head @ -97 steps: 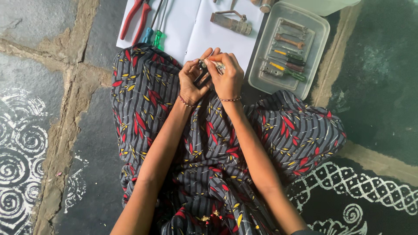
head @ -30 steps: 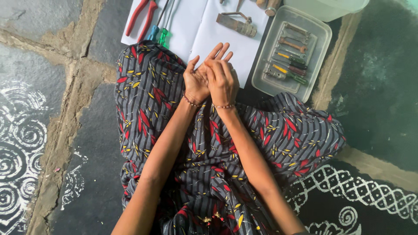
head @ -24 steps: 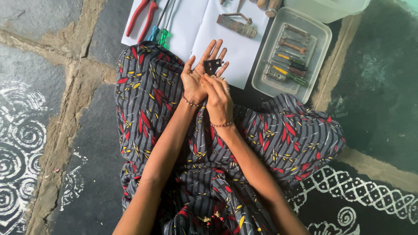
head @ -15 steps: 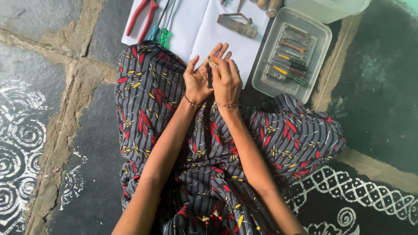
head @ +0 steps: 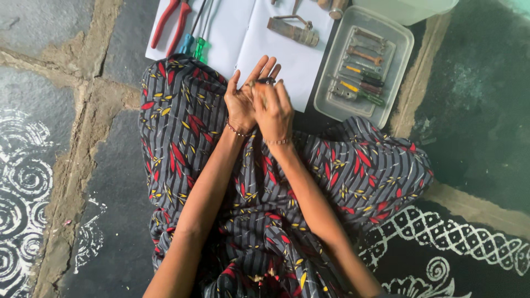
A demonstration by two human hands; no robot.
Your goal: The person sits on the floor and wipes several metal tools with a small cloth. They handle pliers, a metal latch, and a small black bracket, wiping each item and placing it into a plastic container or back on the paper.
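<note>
Two screwdrivers (head: 194, 40) beside pliers (head: 167, 22) on paper (head: 232, 33); tray (head: 398, 66) right. Left hand (head: 243, 99) lay open; right hand (head: 273, 110) pinched a small part (head: 266, 81).

We see red pliers (head: 165, 25), two screwdrivers (head: 193, 38) on white paper (head: 232, 33), and a clear tray (head: 395, 72) of small tools.

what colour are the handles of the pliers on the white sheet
Red. The pliers lie at the sheet's top left in the head view.
</note>
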